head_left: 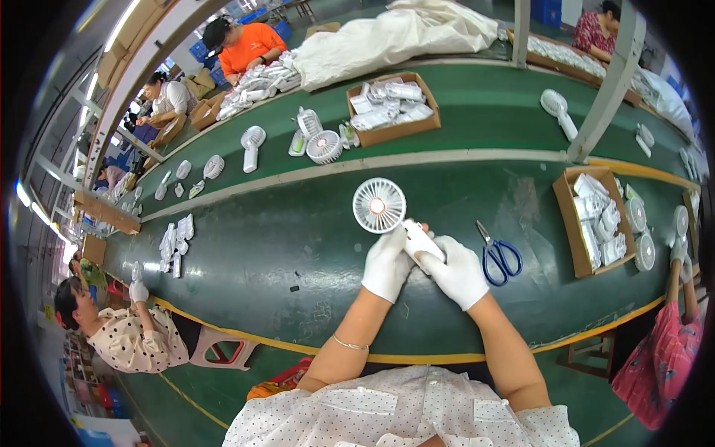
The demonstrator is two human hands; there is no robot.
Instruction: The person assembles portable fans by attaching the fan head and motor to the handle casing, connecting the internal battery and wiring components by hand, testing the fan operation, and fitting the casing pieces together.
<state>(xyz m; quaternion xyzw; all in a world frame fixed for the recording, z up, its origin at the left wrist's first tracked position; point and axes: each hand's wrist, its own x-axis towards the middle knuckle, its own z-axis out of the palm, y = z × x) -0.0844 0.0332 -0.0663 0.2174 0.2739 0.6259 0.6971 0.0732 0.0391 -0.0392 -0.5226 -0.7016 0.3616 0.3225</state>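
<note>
A white handheld fan (379,205) with a round slatted head is held above the green worktable, its head pointing away from me. My left hand (386,266), in a white glove, grips the handle near the fan head. The handle (421,242) is also held by my gloved right hand (456,271), whose thumb lies along its lower end. Both hands are closed on it, and the fingers underneath are mostly hidden. Blue-handled scissors (501,258) lie on the table just right of my right hand.
A cardboard box (570,227) of white parts stands at the right, with fans beside it. Another box (395,132) sits on the raised belt (477,123) among several fans. White pieces (176,242) lie at the left. Other people work on both sides and behind the belt.
</note>
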